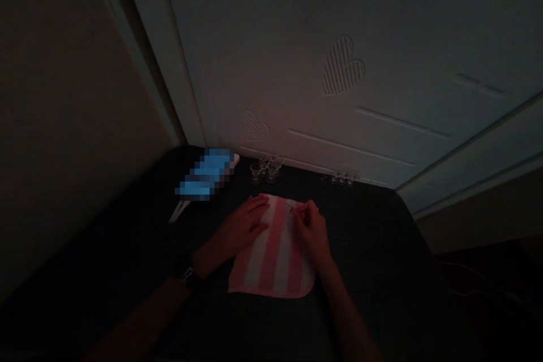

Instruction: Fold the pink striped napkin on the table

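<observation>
A pink-and-white striped cloth lies flat on the dark table. My left hand rests on the cloth's upper left edge, palm down, its fingers stretched out. At the upper right part of the cloth, my right hand is closed in a pinch. A small thin thing shows at its fingertips, too dim to name. Beyond the cloth stands a group of several small clear glass cups. Farther right is a row of several small clear pieces, whose kind I cannot make out.
A lit device with a blurred screen lies at the back left, with a pale strap beside it. Behind the dark table rises a pale panel with raised hearts. A white cable runs at the right. The light is very dim.
</observation>
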`<state>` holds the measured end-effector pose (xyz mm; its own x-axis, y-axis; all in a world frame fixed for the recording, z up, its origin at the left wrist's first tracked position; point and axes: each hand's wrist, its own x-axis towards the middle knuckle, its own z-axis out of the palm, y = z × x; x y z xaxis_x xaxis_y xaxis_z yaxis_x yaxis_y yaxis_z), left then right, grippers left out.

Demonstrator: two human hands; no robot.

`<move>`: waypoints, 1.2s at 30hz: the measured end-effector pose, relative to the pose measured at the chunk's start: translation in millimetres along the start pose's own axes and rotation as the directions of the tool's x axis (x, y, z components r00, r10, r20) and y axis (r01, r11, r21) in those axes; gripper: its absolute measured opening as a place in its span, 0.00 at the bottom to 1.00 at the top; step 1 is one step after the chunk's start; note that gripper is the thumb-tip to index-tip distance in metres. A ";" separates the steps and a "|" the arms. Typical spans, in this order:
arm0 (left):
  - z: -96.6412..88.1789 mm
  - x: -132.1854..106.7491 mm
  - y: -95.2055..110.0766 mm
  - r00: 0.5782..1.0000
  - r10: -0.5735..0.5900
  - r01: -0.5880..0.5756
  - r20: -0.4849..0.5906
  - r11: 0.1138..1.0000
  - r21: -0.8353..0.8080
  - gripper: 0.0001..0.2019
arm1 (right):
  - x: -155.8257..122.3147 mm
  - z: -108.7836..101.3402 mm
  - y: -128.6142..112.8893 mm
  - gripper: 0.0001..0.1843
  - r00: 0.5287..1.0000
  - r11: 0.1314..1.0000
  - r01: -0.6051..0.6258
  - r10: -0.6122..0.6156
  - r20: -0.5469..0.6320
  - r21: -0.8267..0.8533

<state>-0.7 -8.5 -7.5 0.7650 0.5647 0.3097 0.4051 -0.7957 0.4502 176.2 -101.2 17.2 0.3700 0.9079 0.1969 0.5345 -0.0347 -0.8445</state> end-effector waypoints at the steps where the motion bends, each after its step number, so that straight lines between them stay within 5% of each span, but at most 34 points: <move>1: -0.5 0.1 0.5 1.000 -0.001 0.001 0.006 1.000 0.003 0.21 | -0.8 0.5 -0.4 0.04 0.999 1.000 0.008 -0.009 0.035 0.003; 4: -1.3 0.2 1.2 1.000 0.008 -0.008 0.005 1.000 0.002 0.21 | -2.6 1.8 -1.4 0.04 0.990 0.999 0.048 -0.049 0.132 0.010; 9: -1.3 0.0 1.3 1.000 -0.003 0.003 0.002 1.000 -0.003 0.21 | -0.8 -0.9 -0.1 0.04 1.000 0.998 -0.011 0.009 -0.029 -0.065; 15: 1.0 -0.2 -0.4 1.000 0.014 -0.014 -0.004 1.000 0.016 0.20 | -1.7 5.3 -1.5 0.05 0.987 0.999 0.045 -0.042 0.156 -0.015; 20: -1.1 0.2 1.5 1.000 0.022 -0.022 -0.003 1.000 0.014 0.20 | 2.9 3.3 2.2 0.05 1.000 0.995 0.001 -0.002 -0.011 -0.103; 24: -2.8 0.7 2.8 1.000 0.022 -0.023 0.007 0.999 0.025 0.20 | 2.1 4.7 4.6 0.05 0.997 0.997 0.035 -0.029 0.075 -0.072; 29: -3.2 0.6 2.6 1.000 0.018 -0.019 0.021 0.999 0.027 0.20 | 6.4 6.0 6.4 0.03 0.997 0.964 -0.035 0.016 -0.076 -0.263; 34: -2.2 1.0 1.8 1.000 0.027 -0.027 0.009 0.999 0.022 0.21 | 7.7 10.6 4.8 0.03 0.998 0.963 0.068 -0.062 0.032 -0.262; 36: -2.0 1.3 1.5 1.000 0.029 -0.029 0.009 0.999 0.016 0.21 | 8.5 11.2 5.0 0.03 0.999 0.955 0.047 -0.052 -0.010 -0.294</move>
<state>-0.1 -8.5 -4.7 0.7808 0.5395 0.3151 0.3908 -0.8153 0.4274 173.5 -89.0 9.1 0.3493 0.9043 0.2456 0.7510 -0.1133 -0.6505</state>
